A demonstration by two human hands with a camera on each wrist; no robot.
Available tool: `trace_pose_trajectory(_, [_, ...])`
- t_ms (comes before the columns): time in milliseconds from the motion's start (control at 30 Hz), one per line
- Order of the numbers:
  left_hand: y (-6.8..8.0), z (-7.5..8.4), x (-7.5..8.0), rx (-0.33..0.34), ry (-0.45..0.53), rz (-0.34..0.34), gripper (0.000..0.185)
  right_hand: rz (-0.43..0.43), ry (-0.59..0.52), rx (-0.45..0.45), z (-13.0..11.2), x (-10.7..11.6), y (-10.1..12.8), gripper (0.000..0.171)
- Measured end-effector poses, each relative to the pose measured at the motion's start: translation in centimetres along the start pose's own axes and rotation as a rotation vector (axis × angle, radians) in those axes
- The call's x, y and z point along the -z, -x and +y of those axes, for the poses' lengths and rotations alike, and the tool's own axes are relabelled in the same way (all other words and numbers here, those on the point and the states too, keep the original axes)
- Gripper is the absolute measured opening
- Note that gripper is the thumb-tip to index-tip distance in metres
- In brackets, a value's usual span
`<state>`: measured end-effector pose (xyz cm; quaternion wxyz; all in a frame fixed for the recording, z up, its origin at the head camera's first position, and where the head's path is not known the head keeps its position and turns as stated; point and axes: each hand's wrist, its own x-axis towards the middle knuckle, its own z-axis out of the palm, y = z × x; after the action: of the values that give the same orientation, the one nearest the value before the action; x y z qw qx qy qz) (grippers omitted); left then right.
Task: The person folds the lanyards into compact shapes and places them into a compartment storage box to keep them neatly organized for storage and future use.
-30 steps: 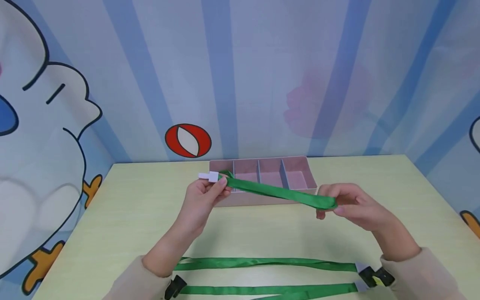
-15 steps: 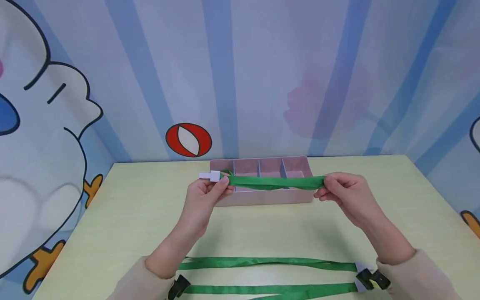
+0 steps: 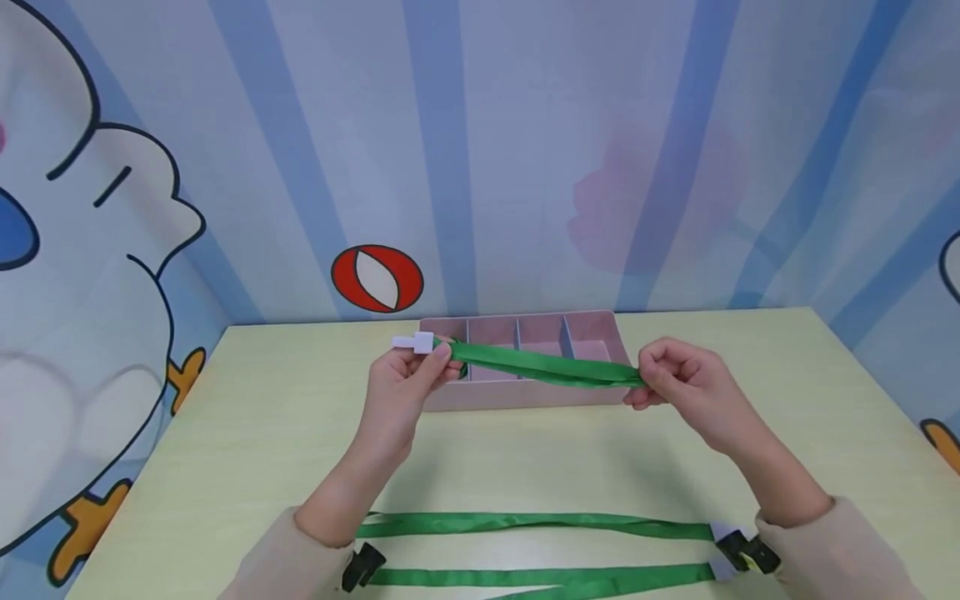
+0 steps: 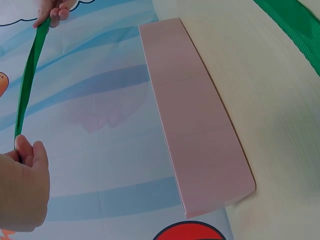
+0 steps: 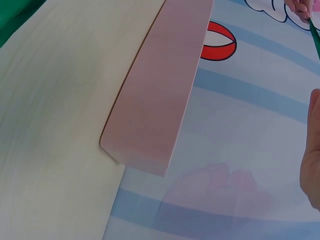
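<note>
A folded green lanyard [image 3: 540, 365] stretches between the two hands above the table, sagging slightly to the right. My left hand [image 3: 397, 396] pinches its left end, just beside a white plastic end piece [image 3: 422, 342] that sticks out past the fingers. The right hand [image 3: 693, 392] pinches the folded right end between thumb and fingers. In the left wrist view, the lanyard [image 4: 29, 75] runs as a narrow band from one hand to the other. Only an edge of the right hand [image 5: 312, 155] shows in the right wrist view.
Behind the hands stands a pink box [image 3: 525, 396] with several compartments, some green band showing at its left one. More green lanyards [image 3: 540, 524] lie across the table's [image 3: 247, 433] front, with white end pieces [image 3: 722, 569] at right. A printed curtain [image 3: 525, 167] hangs behind.
The right hand has moved up and left, turning from the lanyard's looped end to a pinch on it. The left hand keeps its grip, shifting slightly up and left.
</note>
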<state>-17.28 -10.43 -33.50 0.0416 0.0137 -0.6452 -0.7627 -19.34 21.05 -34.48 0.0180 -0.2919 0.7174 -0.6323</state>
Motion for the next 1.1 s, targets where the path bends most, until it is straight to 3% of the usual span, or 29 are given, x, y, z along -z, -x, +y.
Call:
trace_pose_trajectory(367, [-0.38, 0.09, -0.31, -0.002, -0.006, 0.001, 0.020, -0.328, -0.090, -0.003, 0.14, 0.79, 0.23, 0.021])
trace_pose_trajectory(500, [-0.55, 0.06, -0.40, 0.024, -0.017, 0.003, 0.020, -0.455, -0.201, 0.030, 0.34, 1.00, 0.28, 0.026])
trace_pose_trajectory(600, [-0.62, 0.02, -0.46, 0.052, -0.024, -0.001, 0.021, -0.491, -0.325, 0.069, 0.41, 0.96, 0.21, 0.031])
trace_pose_trajectory(700, [-0.62, -0.02, -0.43, 0.058, -0.023, -0.001, 0.021, -0.419, -0.440, 0.076, 0.37, 0.77, 0.02, 0.035])
trace_pose_trajectory(800, [-0.57, -0.03, -0.41, 0.049, -0.023, 0.005, 0.020, -0.267, -0.486, 0.021, 0.36, 0.70, -0.07, 0.034])
trace_pose_trajectory(933, [-0.39, -0.06, -0.39, 0.036, -0.020, 0.006, 0.020, -0.024, -0.381, -0.058, 0.48, 0.55, 0.09, 0.030])
trace_pose_trajectory(1100, [-0.29, -0.18, -0.34, 0.029, -0.027, 0.013, 0.020, 0.201, -0.211, -0.062, 0.41, 0.08, -0.08, 0.026])
